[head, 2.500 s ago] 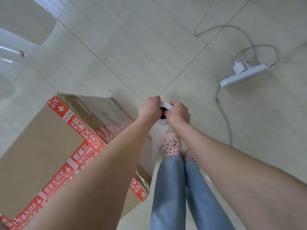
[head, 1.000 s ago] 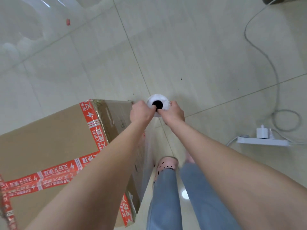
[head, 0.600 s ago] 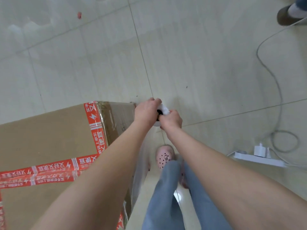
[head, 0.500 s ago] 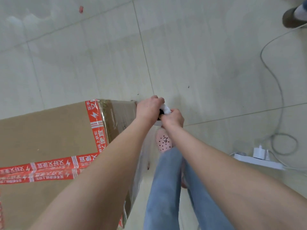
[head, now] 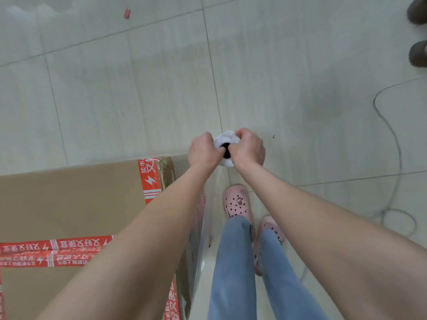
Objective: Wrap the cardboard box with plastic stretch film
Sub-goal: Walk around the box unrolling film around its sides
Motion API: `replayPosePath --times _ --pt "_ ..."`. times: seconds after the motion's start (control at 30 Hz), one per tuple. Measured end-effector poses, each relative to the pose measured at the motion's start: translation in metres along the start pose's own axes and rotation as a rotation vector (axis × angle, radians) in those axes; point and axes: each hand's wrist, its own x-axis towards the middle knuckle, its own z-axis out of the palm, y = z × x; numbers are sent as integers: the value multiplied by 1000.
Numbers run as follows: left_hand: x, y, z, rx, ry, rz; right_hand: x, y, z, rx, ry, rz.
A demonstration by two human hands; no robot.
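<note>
Both the left hand (head: 203,152) and the right hand (head: 248,148) still clasp the film roll (head: 227,137) with curled fingers just beyond the far right corner of the cardboard box (head: 69,199), its dark core (head: 226,150) uncovered again, so the stretched film (head: 199,245) seems ready to turn this corner.

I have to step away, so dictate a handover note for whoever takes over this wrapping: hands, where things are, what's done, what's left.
Left hand and right hand grip the top of the upright white roll of clear stretch film.
Brown cardboard box with red printed tape: on the floor, left of the legs, its corner beside the roll.
Done: film lies on the side facing the legs.
Left: wrap the other sides.
</note>
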Motion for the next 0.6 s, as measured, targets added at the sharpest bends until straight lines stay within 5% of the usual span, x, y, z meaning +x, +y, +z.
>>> replayPosePath --times 0.17,0.47,0.6 --pt "11 -14 -16 -20 -9 -142 6 -24 16 61 -91 40" --pt "38 1 -27 338 -121 338 8 -19 26 19 -101 96" --pt "50 3 -35 400 -79 377 17 -34 22 -89 -65 31"
